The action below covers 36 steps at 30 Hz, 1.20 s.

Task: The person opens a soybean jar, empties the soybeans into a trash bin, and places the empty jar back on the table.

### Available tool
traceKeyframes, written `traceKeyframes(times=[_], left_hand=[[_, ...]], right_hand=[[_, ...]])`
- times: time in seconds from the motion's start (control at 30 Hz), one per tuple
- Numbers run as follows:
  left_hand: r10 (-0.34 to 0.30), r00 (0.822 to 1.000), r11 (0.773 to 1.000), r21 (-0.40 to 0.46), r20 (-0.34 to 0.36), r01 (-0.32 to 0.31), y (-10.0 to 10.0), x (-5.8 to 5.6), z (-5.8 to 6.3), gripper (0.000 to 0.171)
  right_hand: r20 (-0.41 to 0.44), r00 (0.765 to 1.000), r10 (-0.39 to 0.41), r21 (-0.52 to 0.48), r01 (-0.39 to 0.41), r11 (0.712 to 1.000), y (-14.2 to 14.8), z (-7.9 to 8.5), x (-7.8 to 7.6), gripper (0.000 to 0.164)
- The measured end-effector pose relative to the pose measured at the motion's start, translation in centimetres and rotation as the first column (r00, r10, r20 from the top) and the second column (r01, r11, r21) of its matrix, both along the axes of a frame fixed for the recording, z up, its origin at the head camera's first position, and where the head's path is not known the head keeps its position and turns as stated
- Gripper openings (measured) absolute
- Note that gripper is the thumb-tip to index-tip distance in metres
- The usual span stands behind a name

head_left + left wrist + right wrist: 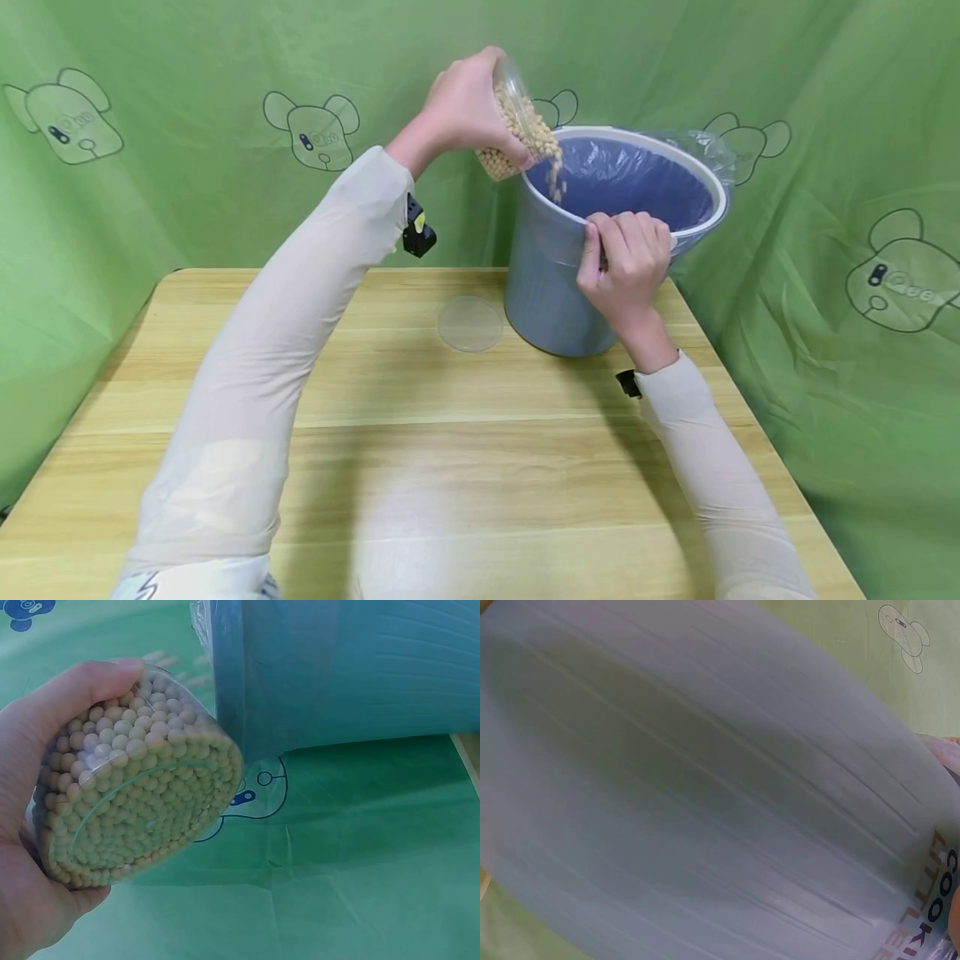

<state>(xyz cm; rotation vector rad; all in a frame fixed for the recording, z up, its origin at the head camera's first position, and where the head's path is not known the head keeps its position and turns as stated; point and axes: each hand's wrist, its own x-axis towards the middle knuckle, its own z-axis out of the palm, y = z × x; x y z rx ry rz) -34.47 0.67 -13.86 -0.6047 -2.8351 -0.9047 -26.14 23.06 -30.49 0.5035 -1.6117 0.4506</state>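
My left hand (470,104) grips a clear plastic jar (142,772) of small round beige balls, perhaps dried beans. The jar is tipped toward the bin, and a stream of balls (556,179) falls from its mouth past the left rim. The grey-blue trash bin (558,283), lined with a clear plastic bag (600,162), stands on the table. My right hand (628,262) holds the bin's near rim, fingers curled over the edge. In the right wrist view the bin's ribbed side (705,780) with printed lettering fills most of the picture.
A clear round lid (470,323) lies flat on the wooden table (420,467), left of the bin's base. Green curtains (210,200) with bear drawings hang behind and at both sides. Part of the bag (701,148) sticks out over the bin's far right rim.
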Motion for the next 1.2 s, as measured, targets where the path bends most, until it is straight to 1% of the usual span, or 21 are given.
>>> traceKeyframes(times=[0.47, 0.7, 0.93, 1.2], left_hand=[[0.007, 0.998, 0.993, -0.119, -0.065, -0.015, 0.7, -0.1, 0.2, 0.132], [0.008, 0.996, 0.991, -0.136, -0.088, -0.020, 1.0, 0.0, 0.2, 0.134], [0.025, 0.987, 0.975, -0.215, -0.160, -0.059, 1.2, 0.2, 0.0, 0.137], [0.024, 0.974, 0.961, -0.263, -0.227, -0.085, 1.4, 0.1, -0.4, 0.140]], right_hand=[[0.006, 1.000, 0.001, 0.001, -0.001, 1.000, -0.2, 0.0, 0.0, 0.021], [0.002, 1.000, -0.001, -0.001, 0.001, 1.000, -0.2, 0.0, -0.1, 0.021], [0.001, 1.000, -0.001, -0.003, 0.001, 1.000, -0.2, -0.1, 0.0, 0.021], [0.000, 1.000, -0.005, 0.000, 0.005, 1.000, -0.3, 0.0, 0.1, 0.020]])
